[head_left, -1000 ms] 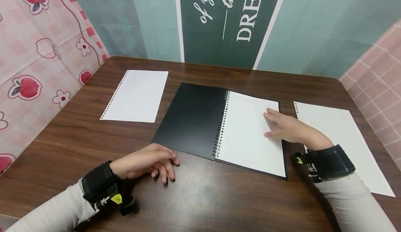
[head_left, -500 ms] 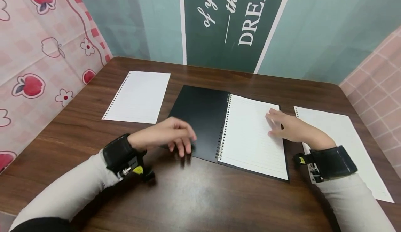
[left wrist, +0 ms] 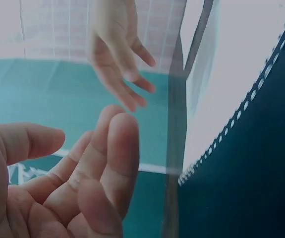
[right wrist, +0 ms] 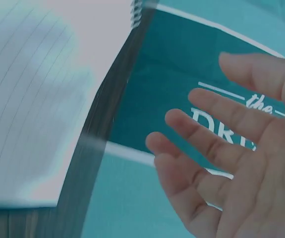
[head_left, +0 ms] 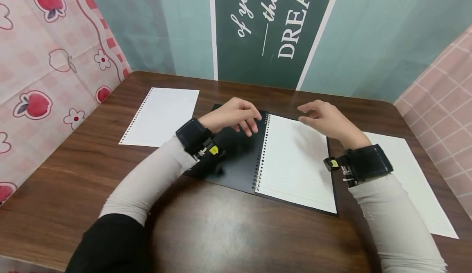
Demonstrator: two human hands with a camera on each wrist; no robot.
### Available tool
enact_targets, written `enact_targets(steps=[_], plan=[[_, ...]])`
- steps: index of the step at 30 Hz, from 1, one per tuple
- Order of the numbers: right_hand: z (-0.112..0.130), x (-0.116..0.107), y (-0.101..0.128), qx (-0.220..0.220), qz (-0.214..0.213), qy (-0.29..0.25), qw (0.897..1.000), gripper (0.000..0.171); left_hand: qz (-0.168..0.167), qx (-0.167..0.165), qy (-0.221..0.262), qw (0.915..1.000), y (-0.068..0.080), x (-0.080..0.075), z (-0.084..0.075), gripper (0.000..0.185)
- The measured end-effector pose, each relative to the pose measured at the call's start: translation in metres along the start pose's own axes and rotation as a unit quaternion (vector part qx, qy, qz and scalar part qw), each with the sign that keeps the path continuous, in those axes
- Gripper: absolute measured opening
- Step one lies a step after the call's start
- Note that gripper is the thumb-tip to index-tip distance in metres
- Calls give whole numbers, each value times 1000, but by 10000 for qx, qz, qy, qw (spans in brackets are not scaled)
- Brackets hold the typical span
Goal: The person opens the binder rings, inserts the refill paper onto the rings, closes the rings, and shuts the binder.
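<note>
An open spiral notebook (head_left: 295, 166) lies on the table, its black cover (head_left: 236, 170) folded out to the left and a lined white page showing on the right. Over the cover hovers my left hand (head_left: 236, 117), fingers loosely bent and holding nothing. My right hand (head_left: 328, 119) is raised over the upper right of the page, also with nothing in it. In the left wrist view the left fingers (left wrist: 122, 153) are relaxed, with the right hand beyond them. The right wrist view shows the right fingers (right wrist: 206, 129) spread beside the notebook's page (right wrist: 28, 99).
A loose punched sheet (head_left: 162, 113) lies left of the notebook, partly behind the left arm. Another loose sheet (head_left: 402, 170) lies to the right, partly covered by the right forearm. The dark wooden table (head_left: 221, 232) backs onto a teal and green cloth (head_left: 184, 27).
My left hand has moved up and right, from the table in front of the notebook to over its cover. My right hand has lifted off the page and shifted toward the back.
</note>
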State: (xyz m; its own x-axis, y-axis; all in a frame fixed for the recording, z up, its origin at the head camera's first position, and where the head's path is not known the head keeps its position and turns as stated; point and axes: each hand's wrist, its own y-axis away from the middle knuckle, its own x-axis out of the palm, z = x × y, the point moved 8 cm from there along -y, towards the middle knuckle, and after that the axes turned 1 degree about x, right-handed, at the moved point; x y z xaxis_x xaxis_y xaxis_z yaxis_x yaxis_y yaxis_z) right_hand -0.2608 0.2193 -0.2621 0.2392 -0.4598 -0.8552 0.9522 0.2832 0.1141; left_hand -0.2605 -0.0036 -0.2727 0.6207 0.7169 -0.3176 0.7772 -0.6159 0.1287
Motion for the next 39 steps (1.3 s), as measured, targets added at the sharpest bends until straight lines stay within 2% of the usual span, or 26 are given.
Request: enact_targets(steps=[3,6,8,11,15,17,19,23,28,33,39], plan=[[3,4,-13,251,-100,-528,9982,39,-118,-216,192,9995,-22,-1,9,26],[0,8,-25,651,-249,-1394,9878,37,-341,-380,529,9973,-41,-3,15,27],[-3,9,-32,916,-424,-2027,9740,37,-529,-484,817,9941,-53,-3,18,26],[-8,14,-42,1172,-619,-2938,9466,35,-769,-684,1223,9871,-69,-1,24,27],[-13,28,-52,1404,-541,-3852,9105,33,-942,-1030,1555,9779,-82,5,35,33],[-15,36,-56,1501,-458,-4070,8999,34,-996,-1155,1715,9733,-86,8,39,35],[-16,42,-60,1570,-371,-4157,8951,37,-1067,-1240,1869,9687,-88,9,43,35],[-17,52,-68,1644,-266,-4249,8898,38,-1241,-1286,1986,9636,-93,8,47,28],[-16,63,-78,1559,-189,-4165,8954,34,-1419,-1362,1918,9615,-96,6,54,17],[-14,70,-83,1335,-214,-3866,9123,30,-1653,-1323,1817,9603,-95,3,61,14],[-12,68,-83,1311,-235,-3195,9382,30,-1714,-1199,1783,9615,-98,4,67,20]])
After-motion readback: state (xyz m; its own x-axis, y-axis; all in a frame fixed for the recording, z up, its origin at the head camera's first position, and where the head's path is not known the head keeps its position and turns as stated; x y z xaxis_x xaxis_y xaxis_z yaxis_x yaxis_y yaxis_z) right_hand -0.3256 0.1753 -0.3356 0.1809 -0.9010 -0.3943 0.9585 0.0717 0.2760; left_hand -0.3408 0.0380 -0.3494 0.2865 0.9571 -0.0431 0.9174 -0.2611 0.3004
